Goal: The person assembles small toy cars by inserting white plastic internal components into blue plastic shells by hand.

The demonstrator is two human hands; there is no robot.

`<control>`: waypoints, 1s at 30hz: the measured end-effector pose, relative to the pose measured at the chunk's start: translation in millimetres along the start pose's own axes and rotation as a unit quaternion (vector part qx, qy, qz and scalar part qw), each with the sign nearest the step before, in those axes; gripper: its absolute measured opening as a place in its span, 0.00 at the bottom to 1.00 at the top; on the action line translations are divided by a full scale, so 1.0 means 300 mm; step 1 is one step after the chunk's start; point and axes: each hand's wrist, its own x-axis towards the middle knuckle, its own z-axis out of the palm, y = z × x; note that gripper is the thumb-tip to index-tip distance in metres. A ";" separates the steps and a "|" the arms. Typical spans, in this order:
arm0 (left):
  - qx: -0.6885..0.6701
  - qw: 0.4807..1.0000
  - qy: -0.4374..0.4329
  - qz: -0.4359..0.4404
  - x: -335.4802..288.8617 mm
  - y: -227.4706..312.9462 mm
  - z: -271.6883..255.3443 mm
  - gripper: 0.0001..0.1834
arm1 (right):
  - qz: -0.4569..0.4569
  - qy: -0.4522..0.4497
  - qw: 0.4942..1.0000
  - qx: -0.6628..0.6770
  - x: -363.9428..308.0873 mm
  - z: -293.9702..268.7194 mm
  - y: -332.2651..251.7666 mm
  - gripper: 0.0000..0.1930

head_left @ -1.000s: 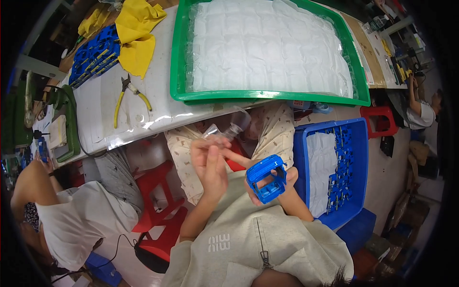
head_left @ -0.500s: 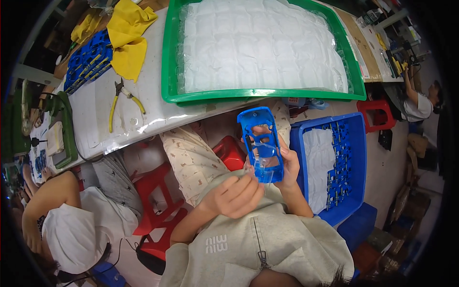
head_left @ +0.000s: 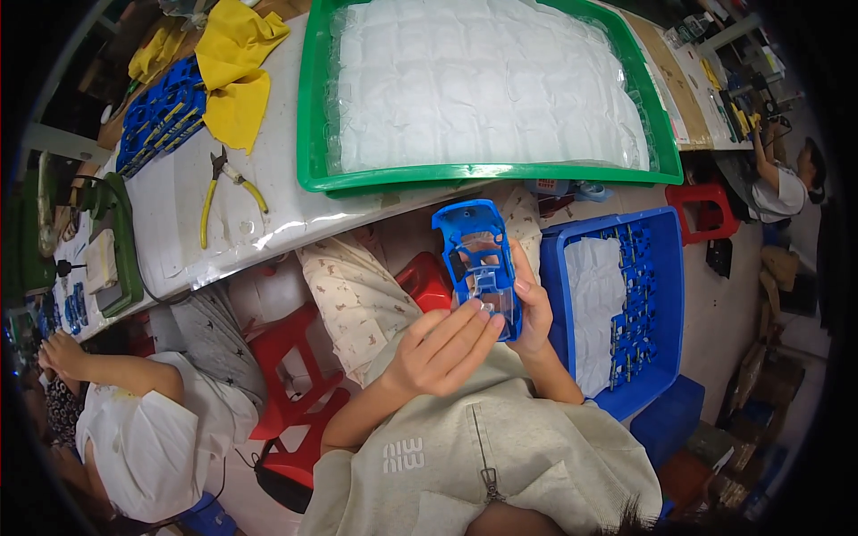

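Note:
A blue plastic toy car body shell is held up above my lap, its hollow inside facing me. My right hand is closed round its right side, the thumb along the edge. Inside the shell lies a clear plastic window piece. My left hand has its fingers together on the lower end of this clear piece, against the shell; the left thumb is hidden.
A green tray lined with white padded sheet stands on the table. Yellow-handled pliers, yellow cloths and stacked blue parts lie left. A blue bin holds more shells. Red stools and co-workers are nearby.
My left fingers have straightened and moved up over the clear piece inside the shell. The shell has shifted slightly left. The co-worker at left has raised an arm.

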 end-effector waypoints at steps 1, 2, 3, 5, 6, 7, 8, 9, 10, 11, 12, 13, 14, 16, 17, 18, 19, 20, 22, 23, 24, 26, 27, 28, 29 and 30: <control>-0.002 1.000 0.012 0.008 -0.010 0.004 -0.003 0.13 | 0.001 0.000 1.000 0.000 0.000 0.004 0.000 0.29; -0.004 1.000 0.023 0.017 -0.018 0.007 -0.002 0.13 | 0.002 0.004 1.000 -0.017 0.001 0.007 0.000 0.31; -0.004 1.000 0.022 0.017 -0.023 0.006 0.003 0.13 | 0.003 0.007 0.999 -0.033 0.001 0.010 0.002 0.32; -0.020 0.999 0.039 -0.002 -0.031 0.005 0.014 0.11 | -0.003 0.007 1.000 -0.027 0.002 0.011 0.007 0.31; -0.020 0.999 0.039 -0.003 -0.032 0.007 0.019 0.11 | -0.009 0.006 1.000 -0.022 0.002 0.011 0.008 0.30; -0.027 0.999 0.044 -0.005 -0.032 0.008 0.022 0.11 | -0.009 0.006 1.000 -0.022 0.001 0.008 0.007 0.30; -0.034 0.998 0.049 -0.008 -0.034 0.008 0.025 0.11 | 0.003 -0.008 1.000 -0.014 0.000 0.005 0.005 0.31; -0.034 0.998 0.050 -0.008 -0.036 0.009 0.028 0.11 | 0.014 -0.022 1.000 -0.007 -0.001 0.001 0.002 0.31; -0.051 0.998 0.047 -0.010 -0.039 0.008 0.031 0.11 | 0.015 -0.022 1.000 -0.008 -0.001 0.000 0.001 0.31; -0.067 0.997 0.044 -0.011 -0.041 0.008 0.032 0.11 | 0.015 -0.019 1.000 -0.008 -0.001 0.000 0.000 0.31; -0.067 0.997 0.044 -0.011 -0.041 0.006 0.031 0.11 | 0.016 -0.016 1.000 -0.007 -0.002 0.000 0.002 0.31; -0.046 0.998 0.042 0.001 -0.041 0.001 0.028 0.10 | 0.016 -0.016 1.000 -0.006 -0.002 0.000 0.003 0.31; -0.024 0.999 0.041 0.013 -0.042 -0.003 0.025 0.10 | 0.001 -0.018 1.000 -0.023 -0.001 0.002 0.003 0.31; -0.015 0.999 0.043 0.006 -0.049 -0.008 0.021 0.10 | -0.013 -0.021 0.999 -0.039 -0.003 0.011 0.001 0.31; -0.005 0.999 0.044 -0.001 -0.052 -0.009 0.019 0.09 | -0.006 -0.014 0.999 -0.043 -0.006 0.018 0.001 0.31; -0.006 0.999 0.045 0.000 -0.048 -0.005 0.022 0.09 | -0.001 -0.006 0.999 -0.047 -0.009 0.021 0.000 0.31; 0.014 0.999 0.031 -0.020 -0.040 0.004 0.027 0.11 | -0.002 -0.006 0.999 -0.048 -0.007 0.021 0.002 0.31; 0.035 0.998 0.018 -0.039 -0.031 0.011 0.030 0.14 | -0.013 -0.014 0.999 -0.051 -0.004 0.018 0.006 0.31; 0.033 0.995 -0.042 -0.088 0.005 0.020 0.015 0.16 | -0.023 -0.024 0.998 -0.053 -0.003 0.012 0.013 0.31; 0.032 0.985 -0.102 -0.137 0.015 0.021 0.011 0.19 | -0.009 -0.022 0.999 -0.048 -0.005 0.011 0.014 0.30; 0.032 0.985 -0.102 -0.137 0.013 0.024 0.008 0.19 | 0.006 -0.021 0.999 -0.043 -0.008 0.014 0.013 0.30; 0.028 0.978 -0.148 -0.146 0.008 0.028 0.002 0.21 | 0.006 -0.017 0.999 -0.041 -0.005 0.019 0.014 0.30; 0.029 0.978 -0.148 -0.146 0.008 0.024 -0.002 0.21 | 0.006 -0.019 1.000 -0.019 -0.004 0.023 0.015 0.30; 0.021 0.983 -0.092 -0.155 0.010 0.017 -0.006 0.19 | 0.006 -0.020 1.000 0.003 -0.004 0.026 0.015 0.30; 0.013 0.986 -0.036 -0.163 0.014 0.012 -0.007 0.17 | 0.006 -0.020 1.000 0.003 -0.005 0.019 0.017 0.30; 0.014 0.986 -0.036 -0.164 0.021 0.008 -0.004 0.17 | 0.030 -0.040 0.999 0.016 -0.007 0.009 0.024 0.31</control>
